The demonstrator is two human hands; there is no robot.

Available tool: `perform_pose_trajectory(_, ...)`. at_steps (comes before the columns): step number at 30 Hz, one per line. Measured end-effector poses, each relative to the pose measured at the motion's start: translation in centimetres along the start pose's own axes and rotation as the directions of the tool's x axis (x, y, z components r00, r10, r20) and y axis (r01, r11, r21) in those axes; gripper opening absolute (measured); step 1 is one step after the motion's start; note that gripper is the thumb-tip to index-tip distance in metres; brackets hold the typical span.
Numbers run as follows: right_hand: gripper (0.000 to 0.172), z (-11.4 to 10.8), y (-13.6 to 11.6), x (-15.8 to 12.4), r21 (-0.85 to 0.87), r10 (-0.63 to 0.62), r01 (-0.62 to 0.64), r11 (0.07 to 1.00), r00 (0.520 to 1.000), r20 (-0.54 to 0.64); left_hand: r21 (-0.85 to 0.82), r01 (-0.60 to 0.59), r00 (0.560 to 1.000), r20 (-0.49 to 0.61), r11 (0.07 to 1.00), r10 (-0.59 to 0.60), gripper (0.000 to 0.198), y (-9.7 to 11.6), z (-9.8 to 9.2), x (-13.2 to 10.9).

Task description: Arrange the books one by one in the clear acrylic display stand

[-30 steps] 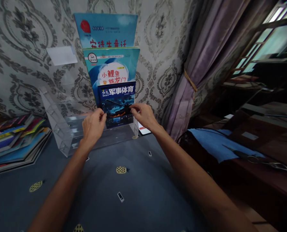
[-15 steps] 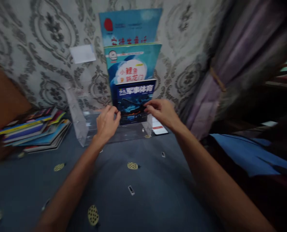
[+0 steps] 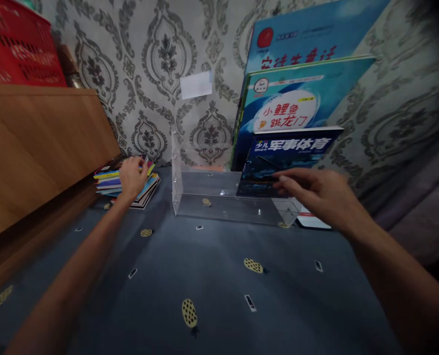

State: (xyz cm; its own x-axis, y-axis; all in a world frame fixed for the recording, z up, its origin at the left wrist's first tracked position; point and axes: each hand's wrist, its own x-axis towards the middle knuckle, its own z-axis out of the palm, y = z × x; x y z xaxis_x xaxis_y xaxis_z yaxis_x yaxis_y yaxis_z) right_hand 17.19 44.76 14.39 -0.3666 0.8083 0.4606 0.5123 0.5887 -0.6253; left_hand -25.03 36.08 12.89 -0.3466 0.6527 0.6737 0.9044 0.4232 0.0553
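At the left, my left hand is over the stack of books, loosely curved with its fingers apart and nothing visible in them. Whether it touches the top book is unclear. My right hand is at the front of a dark blue book, fingertips at its cover, fingers loosely bent and not gripping it. This book leans in a clear acrylic rack, at its right end. Behind it stand a taller teal book and a still taller blue book.
A wooden cabinet borders the table on the left, with a red basket on top. A phone lies by the rack's right end. Patterned wallpaper with a white card rises behind. A dark blue tablecloth covers the table.
My left hand has left the dark blue book and moved left to the stack. My right hand stays by the book's front. The view has turned left, bringing the basket into sight.
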Motion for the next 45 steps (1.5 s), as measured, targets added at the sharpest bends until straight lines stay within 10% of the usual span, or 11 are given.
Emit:
perform_pose_trajectory(7,0.030,4.9,-2.1,-2.8,0.045,-0.143,0.137,0.990,0.968,0.207,0.137,0.092,0.945,0.299,0.986,-0.130,0.051,-6.3,2.5,4.4)
perform_pose_trajectory(15,0.032,12.3,-1.8,-10.6,0.172,-0.314,0.267,0.948,0.868,0.385,0.140,-0.039,0.921,0.390,0.989,-0.018,0.058,-8.4,2.2,2.5)
perform_pose_trajectory(26,0.030,12.4,-2.0,-12.4,0.230,-0.292,0.216,0.949,0.877,0.382,0.177,-0.201,0.927,0.352,0.963,0.129,0.038,-6.8,-1.0,-2.0)
perform_pose_trajectory(32,0.031,12.4,-2.0,-12.5,0.230,-0.301,0.226,0.947,0.876,0.377,0.044,-0.275,0.915,0.320,0.961,0.247,0.045,-7.9,-2.7,-10.5)
perform_pose_trajectory(38,0.029,12.6,-1.9,-12.4,0.232,-0.266,0.185,0.955,0.881,0.392,-0.212,-0.512,0.767,0.323,0.832,0.555,0.051,-10.2,-4.9,-22.2)
perform_pose_trajectory(45,0.026,12.7,-1.8,-12.6,0.193,-0.238,0.171,0.966,0.882,0.406,-0.364,-0.633,0.636,0.258,0.683,0.727,0.075,-5.3,-7.5,-24.0)
